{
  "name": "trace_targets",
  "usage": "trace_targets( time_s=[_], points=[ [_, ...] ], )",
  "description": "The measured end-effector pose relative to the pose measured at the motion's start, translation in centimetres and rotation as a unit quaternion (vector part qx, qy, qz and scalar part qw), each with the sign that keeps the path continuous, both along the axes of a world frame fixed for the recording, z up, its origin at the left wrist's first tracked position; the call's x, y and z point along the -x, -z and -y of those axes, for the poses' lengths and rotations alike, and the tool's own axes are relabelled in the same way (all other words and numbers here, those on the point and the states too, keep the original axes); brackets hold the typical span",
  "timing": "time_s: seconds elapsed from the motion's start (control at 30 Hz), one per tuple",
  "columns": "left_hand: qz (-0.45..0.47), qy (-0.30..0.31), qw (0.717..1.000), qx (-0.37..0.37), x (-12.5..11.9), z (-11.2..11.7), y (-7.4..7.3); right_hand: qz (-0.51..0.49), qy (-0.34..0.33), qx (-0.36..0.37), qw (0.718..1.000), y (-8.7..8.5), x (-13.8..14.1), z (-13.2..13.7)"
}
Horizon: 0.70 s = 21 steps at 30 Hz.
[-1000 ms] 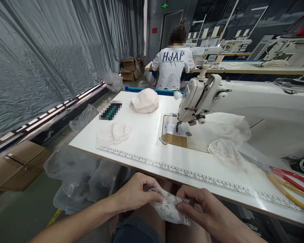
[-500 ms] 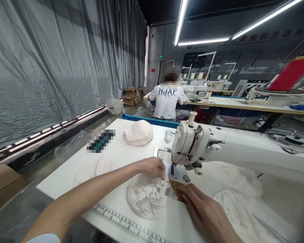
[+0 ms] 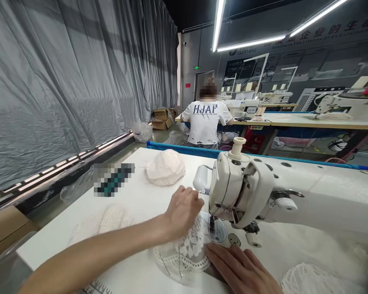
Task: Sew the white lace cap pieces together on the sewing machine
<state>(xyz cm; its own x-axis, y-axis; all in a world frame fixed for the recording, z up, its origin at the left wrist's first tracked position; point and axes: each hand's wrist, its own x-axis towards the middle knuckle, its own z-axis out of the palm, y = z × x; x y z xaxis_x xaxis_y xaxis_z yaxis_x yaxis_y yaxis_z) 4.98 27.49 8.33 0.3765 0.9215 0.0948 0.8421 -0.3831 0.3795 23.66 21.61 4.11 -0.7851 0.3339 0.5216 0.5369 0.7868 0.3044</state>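
A white lace piece (image 3: 196, 245) with a scalloped edge lies on the table just left of the sewing machine's presser foot (image 3: 213, 224). Two dark thread-like strands cross its front part. My left hand (image 3: 182, 214) is closed above the lace's far end, beside the machine head; what its fingers hold, if anything, is hidden. My right hand (image 3: 241, 267) rests flat at the lace's right edge, fingers stretched out, in front of the needle plate (image 3: 219, 232). A brownish patch shows partly under that hand; I cannot make out what it is.
The sewing machine (image 3: 294, 183) fills the right side. A pale fabric cup (image 3: 165, 167) sits at the back of the white table (image 3: 135, 163), with more lace (image 3: 113, 220) at left. White material (image 3: 313, 277) lies at right. Ahead, a person (image 3: 205, 120) sits facing away.
My left hand has risen from the lace near the needle and closed more tightly. My right hand has flattened over the brownish piece. The view has shifted, bringing the machine closer.
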Motion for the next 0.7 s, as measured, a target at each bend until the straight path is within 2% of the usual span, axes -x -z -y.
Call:
trace_targets(
  time_s=[0.03, 0.1, 0.17, 0.23, 0.37, 0.5, 0.7],
  points=[
    [0.002, 0.020, 0.999, -0.035, 0.0, 1.1, 0.5, -0.016, 0.001, 0.001, 1.000, 0.1, 0.0, 0.0],
    [-0.002, 0.114, 0.986, -0.121, 0.1, 3.2, 1.6, -0.044, 0.000, 0.023, 0.999, 0.0, -0.1, -0.1],
    [-0.009, 0.153, 0.972, -0.177, 0.3, 4.5, 2.5, -0.061, 0.003, 0.071, 0.996, -0.4, -0.6, 0.0],
    [-0.011, 0.137, 0.971, -0.193, 0.4, 5.0, 3.0, -0.057, 0.012, 0.124, 0.991, -1.0, -1.2, 0.0],
    [-0.010, 0.135, 0.970, -0.202, 0.4, 4.5, 3.1, -0.044, 0.016, 0.152, 0.987, -1.7, -2.3, 0.1],
    [-0.037, 0.136, 0.971, -0.195, 0.6, 4.4, 2.9, -0.012, -0.006, 0.174, 0.985, -1.1, -2.5, 0.1],
    [-0.058, 0.126, 0.971, -0.195, 0.4, 4.8, 3.2, -0.032, 0.015, 0.172, 0.984, -0.3, -2.3, 0.5]
  ],
)
